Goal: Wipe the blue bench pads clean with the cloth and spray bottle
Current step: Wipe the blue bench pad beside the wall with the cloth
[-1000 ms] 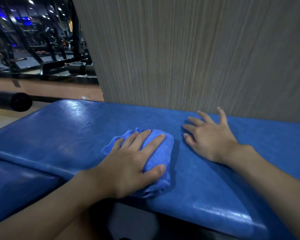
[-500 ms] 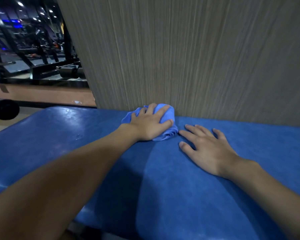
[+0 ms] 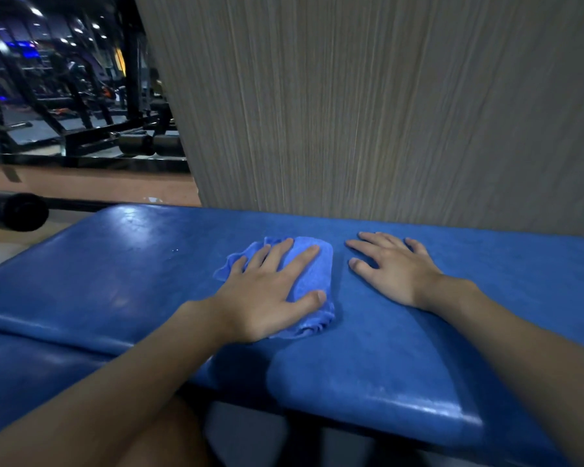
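A wide blue bench pad (image 3: 385,362) fills the lower view, its glossy surface reaching back to a wood-grain wall. On its middle lies a folded blue cloth (image 3: 312,276). My left hand (image 3: 267,294) presses flat on the cloth with the fingers straight and spread. Just to the right of the cloth, my right hand (image 3: 393,267) rests palm down on the bare pad, fingers spread. A second, lower blue pad (image 3: 31,375) adjoins at the left. No spray bottle is in view.
The grey wood-grain wall (image 3: 385,112) rises directly behind the pad. A black padded roller (image 3: 17,212) sticks out at the left edge. Dark gym machines (image 3: 91,106) stand on the floor at the back left.
My left hand has drawn the cloth back from the wall toward the pad's middle, after pushing it out to the wall. My right hand has stayed flat on the pad.
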The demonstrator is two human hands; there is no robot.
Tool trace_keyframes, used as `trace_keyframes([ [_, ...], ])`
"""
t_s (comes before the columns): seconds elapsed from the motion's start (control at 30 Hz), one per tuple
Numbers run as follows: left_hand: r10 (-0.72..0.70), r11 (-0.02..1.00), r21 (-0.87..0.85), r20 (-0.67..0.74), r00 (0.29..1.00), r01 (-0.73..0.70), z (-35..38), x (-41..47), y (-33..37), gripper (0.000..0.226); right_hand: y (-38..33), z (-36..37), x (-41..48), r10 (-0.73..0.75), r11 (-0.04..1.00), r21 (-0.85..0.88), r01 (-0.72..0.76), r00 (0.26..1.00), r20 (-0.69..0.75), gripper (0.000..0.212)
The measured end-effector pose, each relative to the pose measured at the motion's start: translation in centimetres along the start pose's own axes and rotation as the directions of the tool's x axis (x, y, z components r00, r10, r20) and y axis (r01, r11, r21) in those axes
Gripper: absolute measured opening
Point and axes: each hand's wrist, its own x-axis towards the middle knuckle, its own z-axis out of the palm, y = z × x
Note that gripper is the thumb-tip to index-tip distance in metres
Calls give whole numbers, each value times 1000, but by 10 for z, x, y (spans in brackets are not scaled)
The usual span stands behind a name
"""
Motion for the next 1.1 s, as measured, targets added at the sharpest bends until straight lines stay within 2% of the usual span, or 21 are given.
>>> trace_keyframes([
  [0.1,1,1000,27,-2,1000,-1,-1,-33,3,93,3,0,0,-10,999,37,10,1000,9,52],
  [0.27,-46,997,60,8,999,46,-3,-48,8,92,3,-14,5,23,978,206,-33,998,52,42],
  [0.33,-54,997,60,-3,999,54,-3,-37,8,94,0,-18,9,-20,992,128,19,1000,-1,38],
  [0.43,-60,998,17,4,998,60,-6,-8,2,97,-5,-9,11,-91,996,17,91,996,-4,50],
  [0.63,-76,997,-22,-44,996,75,-2,85,-18,95,-2,6,17,-74,997,-30,75,997,7,56],
  [0.8,-126,992,-37,-56,990,124,-3,141,-23,70,-2,7,14,-71,997,-27,71,997,-5,56],
  [1.0,-112,993,-45,-49,992,110,-1,114,-24,72,-3,5,13,-62,998,4,62,998,-10,56],
  [1.1,-102,994,-29,-19,995,101,-2,72,-20,88,-3,4,13,-58,998,18,58,998,-8,55],
])
